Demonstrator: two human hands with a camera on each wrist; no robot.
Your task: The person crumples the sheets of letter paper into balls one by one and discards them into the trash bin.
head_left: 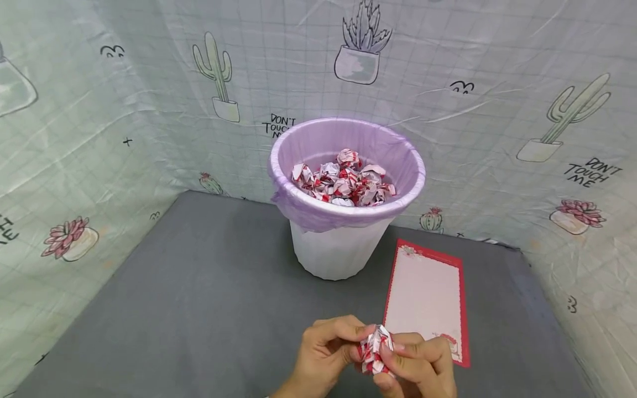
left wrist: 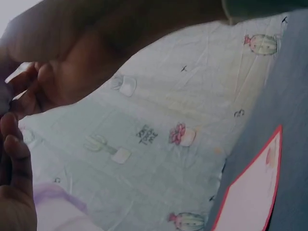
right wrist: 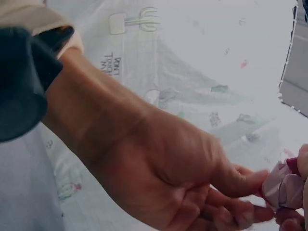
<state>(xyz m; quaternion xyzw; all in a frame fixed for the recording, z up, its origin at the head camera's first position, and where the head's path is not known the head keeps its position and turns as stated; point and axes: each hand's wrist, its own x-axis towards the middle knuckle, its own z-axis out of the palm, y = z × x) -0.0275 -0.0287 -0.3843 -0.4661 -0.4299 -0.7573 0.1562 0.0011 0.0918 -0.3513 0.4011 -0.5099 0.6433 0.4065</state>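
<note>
In the head view, a crumpled ball of red and white paper (head_left: 374, 351) is held between both hands, low in front of the bin. My left hand (head_left: 325, 349) pinches it from the left with thumb and forefinger. From the right, the curled fingers and thumb of my right hand (head_left: 423, 362) grip it. The right wrist view shows the paper ball (right wrist: 280, 188) at its right edge, partly covered by fingers. A flat white sheet with a red border (head_left: 423, 298) lies just beyond my right hand, which hides part of its lower edge.
A white bin (head_left: 330, 251) with a purple liner (head_left: 323, 218) stands at the back middle of the grey tabletop (head_left: 209, 298). Several crumpled paper balls (head_left: 348, 182) lie inside it. A cloth with cactus prints (head_left: 164, 83) hangs around the back and sides.
</note>
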